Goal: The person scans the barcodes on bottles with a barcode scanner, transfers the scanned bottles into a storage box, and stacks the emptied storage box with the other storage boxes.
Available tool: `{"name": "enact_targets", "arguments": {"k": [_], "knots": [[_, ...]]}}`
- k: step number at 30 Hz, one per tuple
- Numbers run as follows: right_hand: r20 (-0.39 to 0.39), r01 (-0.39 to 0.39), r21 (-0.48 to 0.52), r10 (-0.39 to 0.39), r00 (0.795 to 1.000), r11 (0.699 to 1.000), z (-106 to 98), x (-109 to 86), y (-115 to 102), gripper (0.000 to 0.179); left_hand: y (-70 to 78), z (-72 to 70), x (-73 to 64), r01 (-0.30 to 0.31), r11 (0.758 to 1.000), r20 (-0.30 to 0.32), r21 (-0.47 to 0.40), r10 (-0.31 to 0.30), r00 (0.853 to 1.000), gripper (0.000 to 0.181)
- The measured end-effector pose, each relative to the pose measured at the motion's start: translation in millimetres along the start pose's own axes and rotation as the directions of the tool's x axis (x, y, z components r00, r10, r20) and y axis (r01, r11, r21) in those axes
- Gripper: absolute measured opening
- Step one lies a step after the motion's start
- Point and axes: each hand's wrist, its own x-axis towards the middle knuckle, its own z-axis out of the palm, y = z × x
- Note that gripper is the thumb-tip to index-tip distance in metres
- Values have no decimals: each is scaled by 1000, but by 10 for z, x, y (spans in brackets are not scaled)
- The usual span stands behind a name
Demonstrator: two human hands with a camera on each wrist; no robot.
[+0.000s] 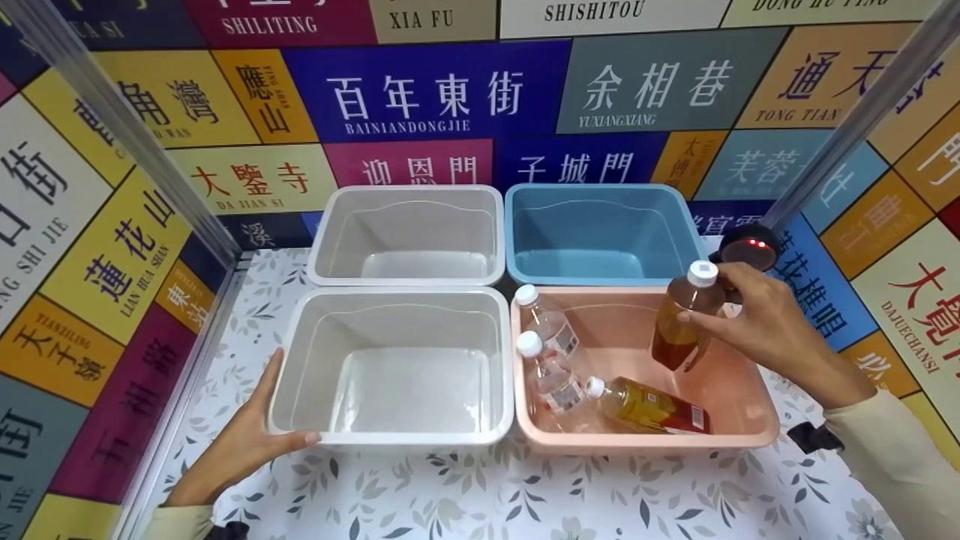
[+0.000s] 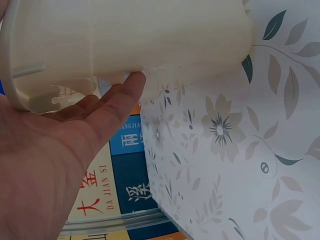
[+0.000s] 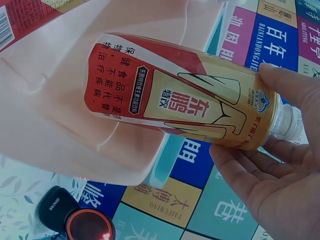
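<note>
Right hand (image 1: 769,319) pinches a Dongpeng drink bottle (image 1: 673,349) by its upper end, over the pink tub (image 1: 645,441). Left hand (image 1: 251,435) is spread against the front white tub's (image 1: 405,437) outer left corner.

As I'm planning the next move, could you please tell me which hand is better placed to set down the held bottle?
Probably the right hand: it holds the bottle near its top, at the pink basin, while the left hand rests against the front white basin.
</note>
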Motion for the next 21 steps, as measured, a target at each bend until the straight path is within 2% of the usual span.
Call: {"name": "enact_targets", "arguments": {"k": [12,21], "knots": [[-21,-72,25,73,997,997,-136,-10,35,65,-2,-4,-18,-8,1000,-5,15,8,1000,124],[-81,-53,38,56,995,998,-219,-25,87,65,-8,7,-12,8,1000,-4,-15,-8,1000,125]]}}
